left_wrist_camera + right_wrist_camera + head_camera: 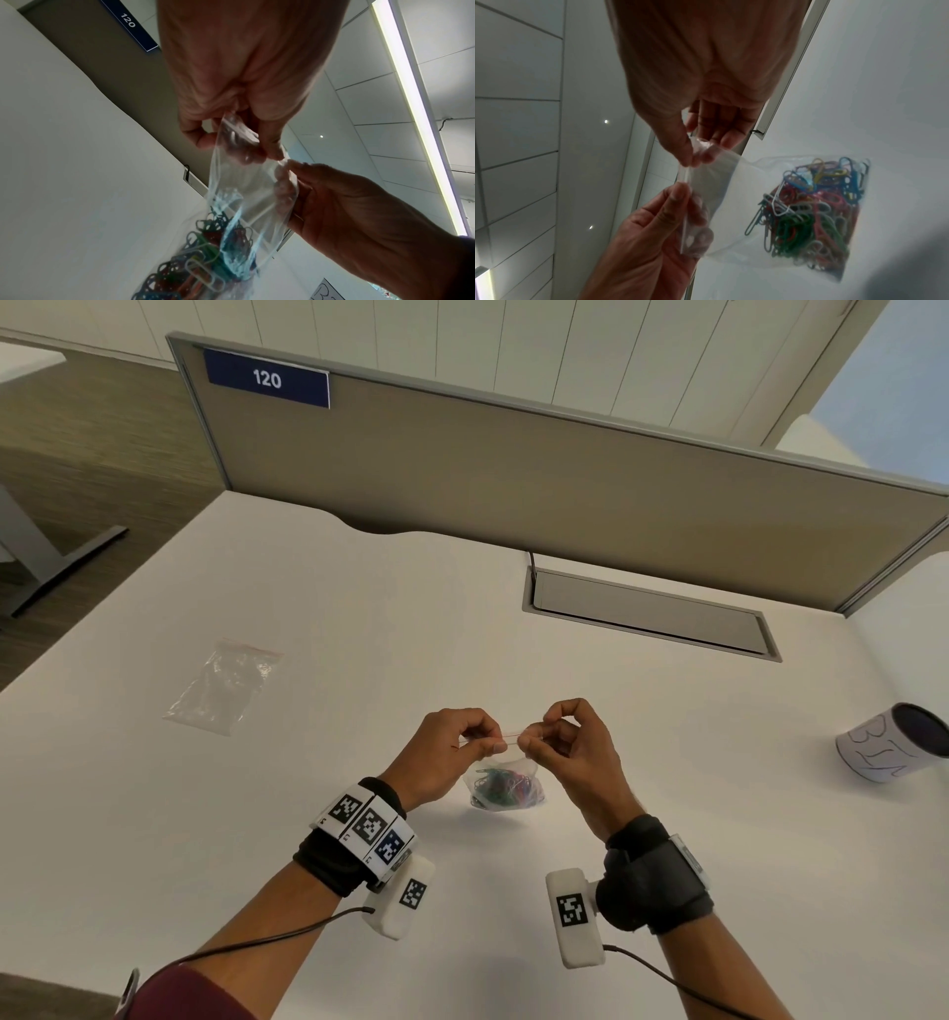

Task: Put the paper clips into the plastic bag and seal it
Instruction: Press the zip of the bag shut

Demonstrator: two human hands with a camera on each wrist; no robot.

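Plastic bag (506, 785) pinched by left hand (452, 757), right hand (575, 752) above white desk (359, 711), grey partition (513, 469) behind

a spare clear bag (223, 685) and paper-wrapped can (896, 742) on the desk (359, 618).

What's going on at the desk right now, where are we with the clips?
A person holds a small clear plastic bag up over the white desk, the left hand and right hand each pinching its top strip. The coloured paper clips are already inside, bunched at the bottom. The hands are at the zip line, but whether it is fully pressed shut cannot be told. A second, empty bag lies flat to the left, and a paper-wrapped can sits at the right.
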